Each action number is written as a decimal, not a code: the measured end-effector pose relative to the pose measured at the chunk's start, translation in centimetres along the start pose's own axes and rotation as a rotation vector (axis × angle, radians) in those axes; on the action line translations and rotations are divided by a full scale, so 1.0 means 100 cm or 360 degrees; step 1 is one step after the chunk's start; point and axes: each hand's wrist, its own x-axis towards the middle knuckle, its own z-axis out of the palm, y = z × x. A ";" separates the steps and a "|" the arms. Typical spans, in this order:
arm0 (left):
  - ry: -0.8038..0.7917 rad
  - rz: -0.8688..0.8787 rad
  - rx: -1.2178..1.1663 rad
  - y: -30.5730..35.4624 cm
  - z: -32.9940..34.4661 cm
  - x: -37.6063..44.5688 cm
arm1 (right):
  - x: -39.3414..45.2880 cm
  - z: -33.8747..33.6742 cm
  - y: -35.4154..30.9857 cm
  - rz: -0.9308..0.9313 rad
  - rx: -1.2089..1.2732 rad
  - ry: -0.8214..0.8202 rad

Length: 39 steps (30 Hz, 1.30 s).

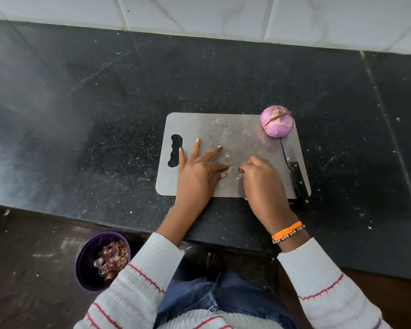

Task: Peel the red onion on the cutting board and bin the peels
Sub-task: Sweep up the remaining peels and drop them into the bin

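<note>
A peeled purple onion with a cut across its top sits at the far right corner of the grey cutting board. My left hand lies flat on the board with its fingers spread and straight. Just to its right, my right hand has its fingers curled down onto the board, pinching small peel scraps. A purple bin holding onion peels stands on the floor at the lower left.
A black-handled knife lies along the board's right edge, its tip under the onion. The board rests on a black stone counter strewn with tiny peel bits. White wall tiles run along the back.
</note>
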 end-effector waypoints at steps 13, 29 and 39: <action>0.0070 0.0067 0.0118 0.003 0.001 0.002 | -0.009 0.002 -0.015 -0.0112 0.0012 0.0141; 0.0218 -0.0136 0.0090 0.008 -0.016 -0.006 | 0.028 -0.021 -0.011 0.0688 0.1635 -0.0241; 0.0550 -0.0697 -0.0248 -0.029 -0.096 -0.070 | 0.022 -0.021 -0.115 0.0634 0.2405 -0.0922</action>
